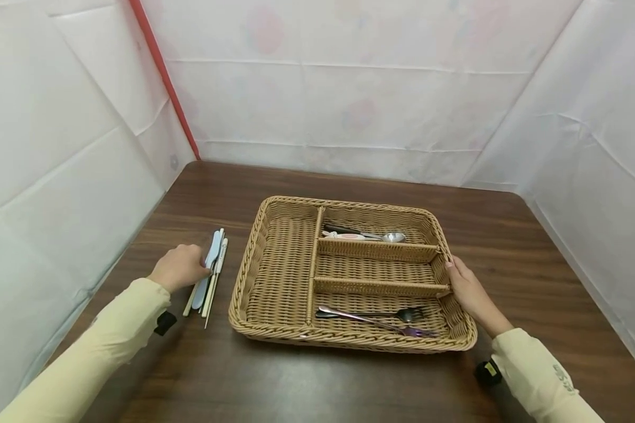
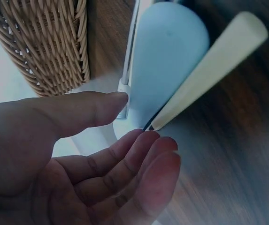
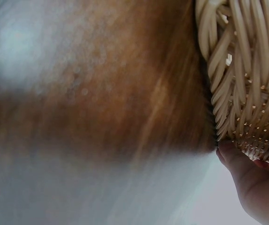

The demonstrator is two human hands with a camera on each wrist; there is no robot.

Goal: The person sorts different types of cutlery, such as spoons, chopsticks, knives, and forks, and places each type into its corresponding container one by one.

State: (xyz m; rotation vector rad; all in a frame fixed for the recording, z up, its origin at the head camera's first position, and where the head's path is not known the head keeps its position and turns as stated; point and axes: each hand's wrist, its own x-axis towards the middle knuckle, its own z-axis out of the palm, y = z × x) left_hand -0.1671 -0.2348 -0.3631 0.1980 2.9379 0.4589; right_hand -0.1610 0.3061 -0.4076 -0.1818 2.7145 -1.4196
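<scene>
On the left of the table lies a small bundle with a light blue knife (image 1: 213,249) and several cream chopsticks (image 1: 222,254). My left hand (image 1: 181,267) reaches over this bundle. Up close in the left wrist view, its thumb and loosely bent fingers stand apart on either side of the light blue handle (image 2: 167,51); a cream stick (image 2: 219,65) lies beside it. At the right end of a wicker cutlery basket (image 1: 312,264), my right hand (image 1: 471,292) grips the rim. The right wrist view shows that thumb (image 3: 235,159) against the woven wall.
Spoons (image 1: 394,237) lie in the basket's back right compartment. A dark fork (image 1: 410,314) and a purple-tined fork (image 1: 418,332) lie in the front right one. White sheeting (image 1: 323,106) hangs behind and at both sides of the brown table (image 1: 296,388).
</scene>
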